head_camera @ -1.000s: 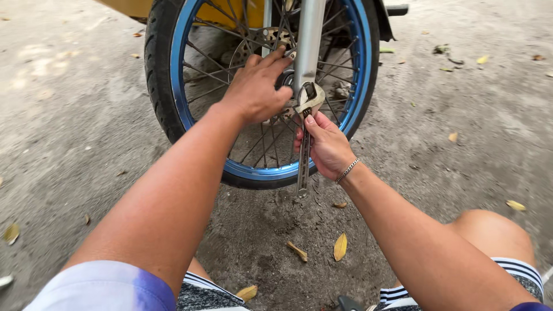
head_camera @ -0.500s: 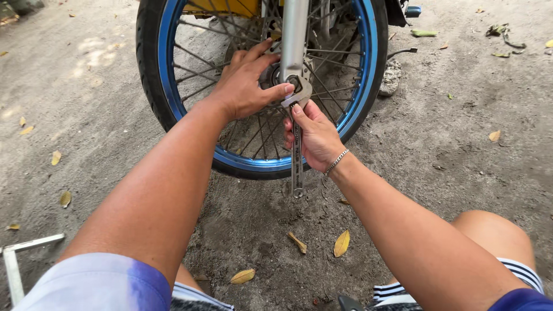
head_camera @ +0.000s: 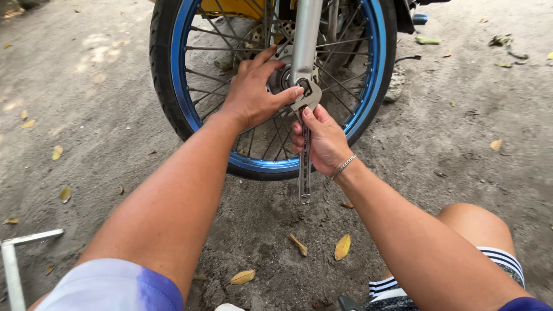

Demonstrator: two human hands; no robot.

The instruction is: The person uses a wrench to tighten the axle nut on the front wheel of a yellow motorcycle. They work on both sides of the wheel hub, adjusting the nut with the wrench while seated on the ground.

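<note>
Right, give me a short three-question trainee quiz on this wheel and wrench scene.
1. True or false: the right hand grips the wrench handle.
2. Where does the left hand rest? A) on the tyre B) at the wheel hub C) on the ground
3. What colour is the wheel rim?

Key: 1 true; 2 B; 3 blue.

Glossy blue metal rim (head_camera: 368, 109), matt black rubber tyre (head_camera: 164, 86), dull steel wrench (head_camera: 305, 155), rough sandy ground (head_camera: 86, 115).
</note>
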